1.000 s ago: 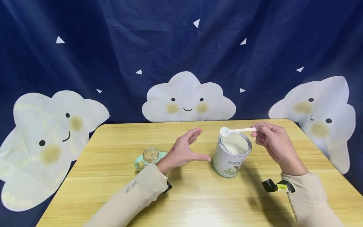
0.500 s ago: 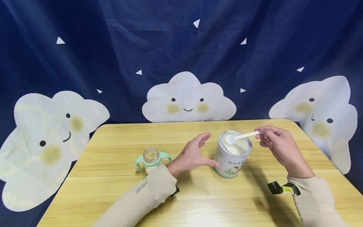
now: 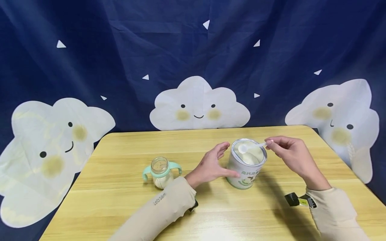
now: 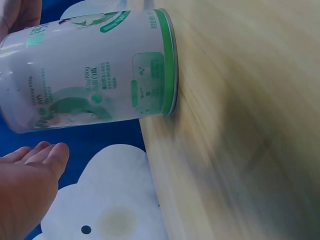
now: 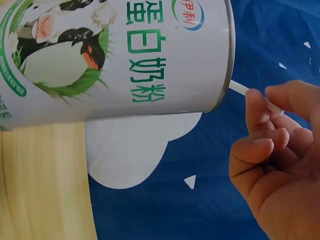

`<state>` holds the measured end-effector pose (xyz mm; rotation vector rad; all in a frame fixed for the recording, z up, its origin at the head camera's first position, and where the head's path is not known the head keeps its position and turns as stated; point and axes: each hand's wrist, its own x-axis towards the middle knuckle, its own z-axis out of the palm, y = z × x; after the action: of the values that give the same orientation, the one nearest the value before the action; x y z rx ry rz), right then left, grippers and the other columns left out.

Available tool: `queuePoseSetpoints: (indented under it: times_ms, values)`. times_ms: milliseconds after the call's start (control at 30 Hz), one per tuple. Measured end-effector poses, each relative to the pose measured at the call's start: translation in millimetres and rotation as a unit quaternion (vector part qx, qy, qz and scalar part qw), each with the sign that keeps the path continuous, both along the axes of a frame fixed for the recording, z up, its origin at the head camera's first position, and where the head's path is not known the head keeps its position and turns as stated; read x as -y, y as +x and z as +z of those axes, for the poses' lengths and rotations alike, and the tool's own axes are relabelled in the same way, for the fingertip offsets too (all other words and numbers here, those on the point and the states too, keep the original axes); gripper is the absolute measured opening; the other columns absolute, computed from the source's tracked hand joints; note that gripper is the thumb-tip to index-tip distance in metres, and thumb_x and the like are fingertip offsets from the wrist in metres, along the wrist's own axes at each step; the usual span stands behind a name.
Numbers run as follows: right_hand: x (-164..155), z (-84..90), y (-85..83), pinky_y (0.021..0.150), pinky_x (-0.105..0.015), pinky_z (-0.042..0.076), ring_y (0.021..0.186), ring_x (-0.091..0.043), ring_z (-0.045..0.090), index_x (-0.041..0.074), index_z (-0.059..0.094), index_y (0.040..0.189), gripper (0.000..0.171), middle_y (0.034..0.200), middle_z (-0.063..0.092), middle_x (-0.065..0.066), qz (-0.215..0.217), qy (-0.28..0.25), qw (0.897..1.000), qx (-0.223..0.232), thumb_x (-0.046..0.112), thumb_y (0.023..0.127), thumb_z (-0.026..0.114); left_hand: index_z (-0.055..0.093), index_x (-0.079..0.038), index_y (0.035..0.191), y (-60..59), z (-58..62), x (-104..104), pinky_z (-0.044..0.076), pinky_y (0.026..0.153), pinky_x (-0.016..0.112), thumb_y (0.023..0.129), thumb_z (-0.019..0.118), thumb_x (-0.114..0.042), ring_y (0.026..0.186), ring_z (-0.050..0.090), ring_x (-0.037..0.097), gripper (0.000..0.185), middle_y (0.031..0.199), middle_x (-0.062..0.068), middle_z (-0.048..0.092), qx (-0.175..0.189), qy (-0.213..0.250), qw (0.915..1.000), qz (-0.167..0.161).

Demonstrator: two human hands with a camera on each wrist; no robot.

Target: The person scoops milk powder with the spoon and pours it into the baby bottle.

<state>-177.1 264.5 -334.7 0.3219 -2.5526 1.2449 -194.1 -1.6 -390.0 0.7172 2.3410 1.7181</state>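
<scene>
Head view: the open milk powder can stands upright on the wooden table, right of centre. The right hand pinches the handle of a white plastic scoop, whose bowl sits inside the can mouth over the white powder. The left hand is spread, fingers straight; its thumb tip reaches the can's lower left wall and the other fingers arc beside the rim without closing on it. In the left wrist view those fingertips lie just beside the can and apart from it.

Surroundings: 1 small glass baby bottle with mint-green side handles stands uncapped, to the left of the left forearm and well apart from the can. Nothing lies between the 2 hands and the can. Behind the table hangs a dark blue backdrop printed with 3 smiling white clouds and small white triangles.

Writing: the can label carries green Chinese characters, a red-and-blue brand badge and a cow on grass; small print on its back is too fine to read. The left sleeve bears a short printed word beginning "Let's". A wrist-worn camera shows on the right forearm.
</scene>
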Motion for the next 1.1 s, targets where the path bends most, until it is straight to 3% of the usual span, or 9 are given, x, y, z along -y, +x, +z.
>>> queuePoseSetpoints:
  times_ms: [200,400,600,800,933,1100]
  values:
    - [8,-2.1,0.5,0.055,-0.015,0.045,0.068,0.0,0.059,0.0,0.075,0.097,0.013,0.082,0.072,-0.008,-0.02,0.034,0.998,-0.054,0.011,0.093,0.069,0.032,-0.006,0.154,-5.1,-3.8,-9,0.034,0.112,0.024,0.068,0.095,-0.018,0.14,0.041,0.02,0.107,0.156,0.008,0.039,0.006,0.009,0.9999,0.01]
    - [20,1.7,1.1,0.053,-0.015,0.042,0.062,-0.003,0.054,0.006,0.073,0.083,0.005,0.072,0.068,-0.002,-0.059,0.076,0.992,-0.083,0.006,0.085,0.069,0.034,-0.01,0.154,-9.3,-6.9,-20,0.038,0.11,0.025,0.066,0.096,-0.02,0.136,0.045,0.015,0.109,0.152,0.001,0.044,0.002,0.009,0.9998,0.019]
    - [35,5.2,-1.2,0.048,-0.023,0.04,0.055,-0.01,0.049,0.009,0.07,0.075,0.006,0.064,0.063,0.004,-0.053,0.127,0.988,-0.072,0.005,0.08,0.07,0.041,-0.017,0.151,-11.9,-9.7,-25,0.04,0.109,0.028,0.064,0.097,-0.02,0.131,0.049,0.009,0.103,0.142,-0.008,0.053,-0.003,0.01,0.9998,0.018]
    - [52,6.3,-7.3,0.048,-0.027,0.04,0.055,-0.014,0.049,0.009,0.068,0.072,0.007,0.061,0.059,0.003,-0.053,0.145,0.984,-0.083,0.005,0.078,0.068,0.045,-0.017,0.147,-12.0,-10.6,-27,0.042,0.106,0.027,0.064,0.097,-0.022,0.126,0.053,0.01,0.099,0.137,-0.005,0.057,-0.012,0.002,0.9995,0.029]
    - [60,7.2,-12.9,0.051,-0.03,0.042,0.058,-0.015,0.053,0.009,0.069,0.075,0.006,0.064,0.063,0.003,-0.033,0.149,0.985,-0.076,0.006,0.08,0.068,0.046,-0.018,0.146,-12.2,-10.6,-29,0.044,0.104,0.026,0.063,0.098,-0.023,0.125,0.054,0.009,0.098,0.135,-0.005,0.058,-0.007,-0.009,0.9993,0.036]
    - [64,11.9,-15.4,0.056,-0.028,0.045,0.066,-0.013,0.058,0.01,0.074,0.082,0.006,0.071,0.069,0.003,0.035,0.151,0.988,-0.029,0.01,0.087,0.071,0.045,-0.021,0.147,-13.0,-11.3,-30,0.043,0.105,0.027,0.063,0.098,-0.025,0.126,0.053,0.008,0.099,0.138,-0.007,0.057,0.002,-0.018,0.9991,0.038]
